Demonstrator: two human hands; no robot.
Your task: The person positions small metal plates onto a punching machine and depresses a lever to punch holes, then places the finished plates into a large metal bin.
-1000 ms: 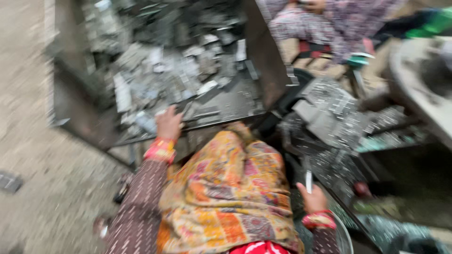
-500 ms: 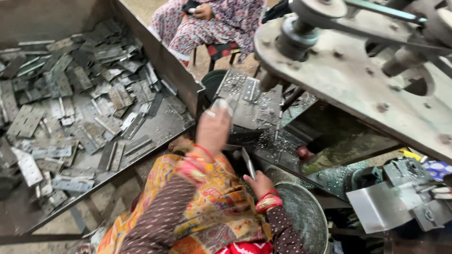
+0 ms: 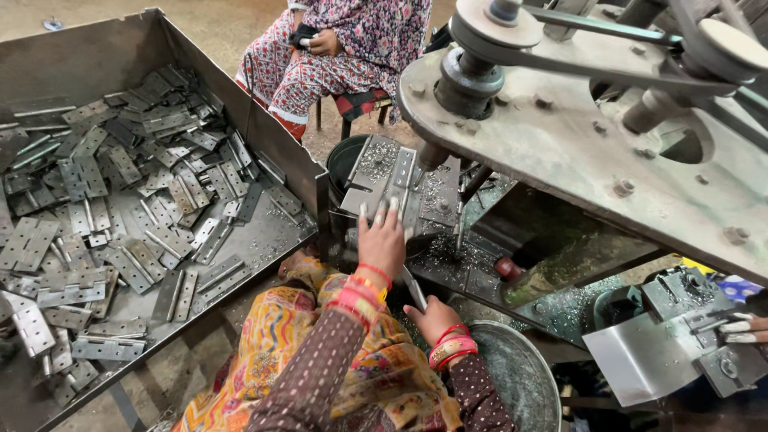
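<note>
A metal hinge (image 3: 402, 178) lies on the machine's plate (image 3: 376, 172), under the fingertips of the left hand (image 3: 382, 240), whose fingers are spread over it. The right hand (image 3: 432, 318) grips a thin metal tool (image 3: 414, 290) above a round pan (image 3: 520, 376). A tray (image 3: 96, 56) of hinges sits to the left.

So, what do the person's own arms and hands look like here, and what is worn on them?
Both hands are bare. The left hand and right hand each wear stacked red, pink and gold bangles. Both sleeves are dark brown with small light dots.
</note>
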